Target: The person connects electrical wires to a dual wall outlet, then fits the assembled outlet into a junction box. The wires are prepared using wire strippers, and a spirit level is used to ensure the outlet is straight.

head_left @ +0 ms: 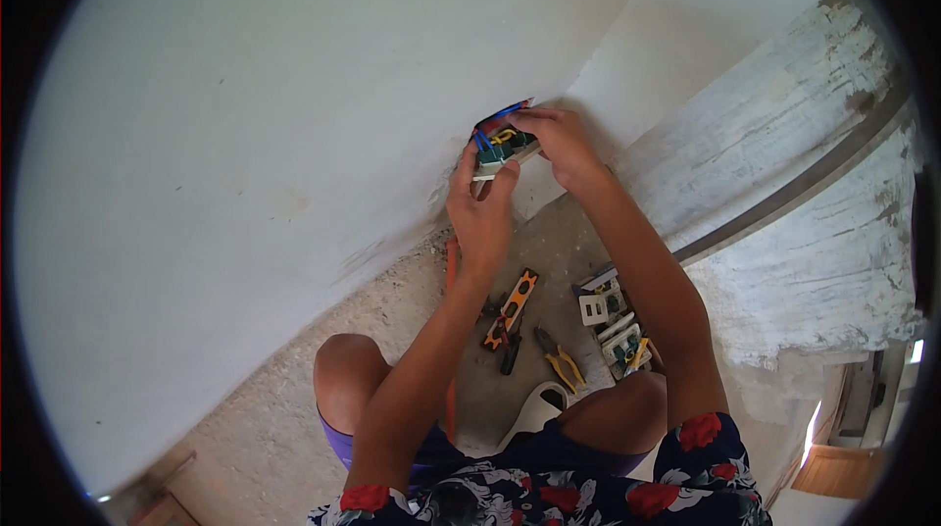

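Note:
A white electrical socket plate [487,174] is held tilted at the low wall, its back with green modules [496,153] facing up towards me. My left hand [479,209] grips the plate's left end, thumb on its near edge. At the other end, my right hand [561,144] has its fingers closed on the plate's right side; some fingertips are hidden. Blue wires [483,141] and a yellow wire [504,136] run between the modules and the wall opening behind. A reddish patch shows inside that opening.
On the floor lie an orange spirit level [513,308], yellow-handled pliers [561,362] and a box of white plates and fittings [591,309]. An orange conduit [452,330] runs beside my left forearm. A room corner rises to the right of the plate.

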`<action>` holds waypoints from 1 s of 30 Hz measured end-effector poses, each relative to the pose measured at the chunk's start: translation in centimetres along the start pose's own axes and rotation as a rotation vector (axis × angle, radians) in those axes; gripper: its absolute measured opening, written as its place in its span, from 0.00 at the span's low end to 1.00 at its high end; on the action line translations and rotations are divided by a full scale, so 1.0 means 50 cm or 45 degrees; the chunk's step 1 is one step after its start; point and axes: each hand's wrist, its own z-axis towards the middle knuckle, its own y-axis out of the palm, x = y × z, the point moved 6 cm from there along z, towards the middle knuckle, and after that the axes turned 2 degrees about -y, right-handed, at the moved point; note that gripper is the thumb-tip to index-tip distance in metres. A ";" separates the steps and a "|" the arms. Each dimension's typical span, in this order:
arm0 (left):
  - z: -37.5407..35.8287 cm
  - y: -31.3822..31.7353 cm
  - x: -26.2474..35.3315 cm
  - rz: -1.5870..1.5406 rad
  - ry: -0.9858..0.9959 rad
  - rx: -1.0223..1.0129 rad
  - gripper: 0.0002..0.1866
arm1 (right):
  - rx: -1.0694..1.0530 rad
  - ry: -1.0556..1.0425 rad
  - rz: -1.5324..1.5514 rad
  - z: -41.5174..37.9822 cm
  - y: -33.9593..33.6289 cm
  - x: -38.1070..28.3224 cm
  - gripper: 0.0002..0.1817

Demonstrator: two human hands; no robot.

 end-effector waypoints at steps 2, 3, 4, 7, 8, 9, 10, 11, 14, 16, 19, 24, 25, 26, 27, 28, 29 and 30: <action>0.002 -0.002 -0.009 -0.031 -0.035 -0.023 0.31 | 0.040 0.006 0.014 0.006 -0.003 0.010 0.17; 0.002 -0.002 -0.004 -0.045 0.000 -0.036 0.31 | 0.060 0.003 0.026 0.005 -0.001 0.008 0.17; 0.002 -0.002 0.000 -0.058 0.034 -0.049 0.31 | 0.076 0.016 0.036 0.004 0.003 0.009 0.17; -0.001 0.001 0.000 -0.078 0.014 -0.110 0.32 | 0.152 -0.011 0.156 0.003 0.009 0.016 0.17; 0.000 0.000 -0.007 -0.065 -0.010 -0.121 0.32 | 0.172 0.008 0.167 0.001 0.005 0.021 0.17; 0.005 0.000 -0.006 -0.041 0.048 -0.128 0.32 | 0.092 0.026 0.253 0.004 0.011 0.024 0.17; 0.005 0.000 0.000 -0.022 0.111 -0.132 0.32 | 0.008 0.037 0.337 0.004 0.015 0.020 0.17; 0.003 0.000 -0.002 -0.018 0.102 -0.140 0.32 | -0.050 0.113 0.328 0.003 0.015 0.022 0.18; -0.002 0.002 -0.002 0.046 0.025 -0.100 0.32 | -0.128 0.042 0.258 -0.015 0.013 0.011 0.19; 0.004 0.003 -0.002 0.091 0.144 -0.128 0.32 | -0.230 -0.008 0.231 0.000 0.003 0.025 0.20; 0.002 0.013 -0.005 -0.027 0.062 -0.176 0.34 | -0.359 -0.074 0.124 -0.007 -0.001 0.021 0.23; -0.002 0.025 0.000 -0.204 -0.013 -0.266 0.34 | -0.443 -0.396 -0.455 -0.019 -0.005 -0.007 0.22; -0.001 0.025 0.000 -0.189 -0.010 -0.269 0.34 | -0.442 -0.399 -0.440 -0.028 -0.004 -0.012 0.22; 0.000 0.027 0.002 -0.229 -0.001 -0.279 0.32 | -0.189 -0.647 -0.688 -0.046 -0.020 -0.037 0.22; 0.000 0.028 0.004 -0.268 0.006 -0.288 0.30 | 0.077 -0.883 -0.930 -0.069 -0.031 -0.059 0.22; 0.000 0.028 0.004 -0.255 0.005 -0.289 0.30 | 0.079 -0.880 -0.918 -0.074 -0.036 -0.051 0.22; -0.001 0.029 0.005 -0.276 0.004 -0.297 0.29 | 0.132 -0.862 -0.810 -0.079 -0.047 -0.043 0.24; -0.001 0.031 0.005 -0.295 0.000 -0.309 0.27 | 0.190 -0.841 -0.701 -0.083 -0.057 -0.029 0.25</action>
